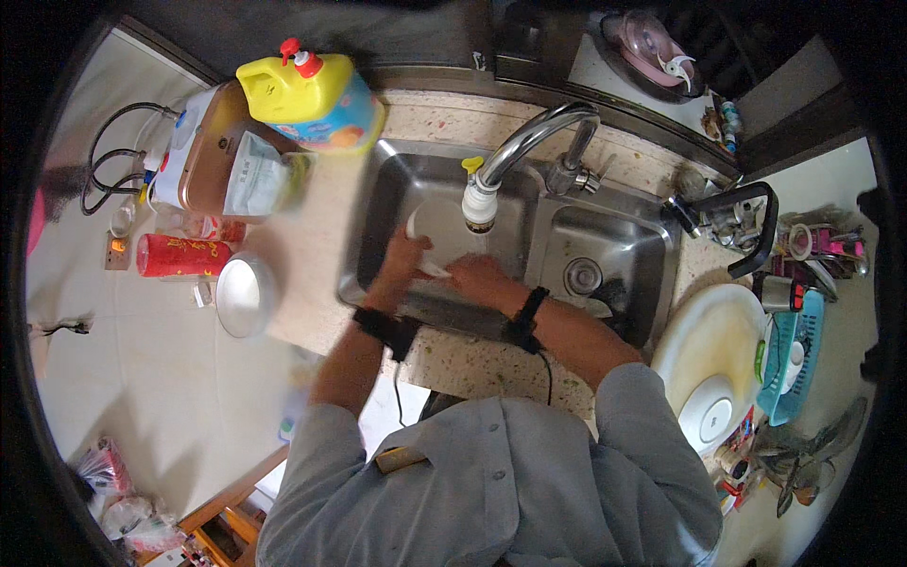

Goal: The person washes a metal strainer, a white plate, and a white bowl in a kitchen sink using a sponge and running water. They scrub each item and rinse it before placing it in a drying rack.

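Observation:
Both of my hands are over the left basin of a stainless steel double sink, below the faucet. My left hand grips the near left side of a white round dish. Close beside it, my right hand has its fingers curled on a small white piece, blurred between the two hands. Whether that piece is a cloth or part of a dish I cannot tell. The faucet's white spray head hangs just above the dish, and water seems to run from it.
Left of the sink stand a yellow detergent jug, a brown appliance, a red canister and a metal bowl. At right are a drain, a large round board under an upturned plate, and a blue basket.

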The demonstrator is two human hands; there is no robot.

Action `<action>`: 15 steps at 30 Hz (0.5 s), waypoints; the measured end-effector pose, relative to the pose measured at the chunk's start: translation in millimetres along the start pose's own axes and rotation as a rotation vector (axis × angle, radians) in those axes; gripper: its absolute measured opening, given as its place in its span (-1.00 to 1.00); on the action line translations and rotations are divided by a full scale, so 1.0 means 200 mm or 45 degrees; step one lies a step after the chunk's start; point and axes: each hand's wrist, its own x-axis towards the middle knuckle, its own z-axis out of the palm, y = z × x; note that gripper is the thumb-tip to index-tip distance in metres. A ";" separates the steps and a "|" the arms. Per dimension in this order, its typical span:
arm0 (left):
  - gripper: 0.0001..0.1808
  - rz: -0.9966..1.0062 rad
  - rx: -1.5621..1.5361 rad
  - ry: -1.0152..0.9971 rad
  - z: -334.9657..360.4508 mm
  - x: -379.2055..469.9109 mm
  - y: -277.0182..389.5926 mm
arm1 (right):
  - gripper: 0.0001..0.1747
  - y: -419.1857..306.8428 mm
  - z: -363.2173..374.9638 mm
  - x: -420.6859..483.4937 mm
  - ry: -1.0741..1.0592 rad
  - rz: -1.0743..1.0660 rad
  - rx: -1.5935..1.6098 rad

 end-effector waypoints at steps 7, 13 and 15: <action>-0.32 -0.213 -0.162 -0.220 -0.07 0.00 -0.12 | -0.31 0.00 0.01 -0.04 0.013 -0.178 -0.083; -0.36 0.172 0.059 -0.564 -0.13 0.10 -0.25 | 0.06 0.01 -0.01 0.06 -0.344 -0.224 0.023; -0.41 0.366 0.139 -0.548 -0.09 0.12 -0.25 | 0.10 -0.04 0.01 0.06 -0.303 -0.285 0.366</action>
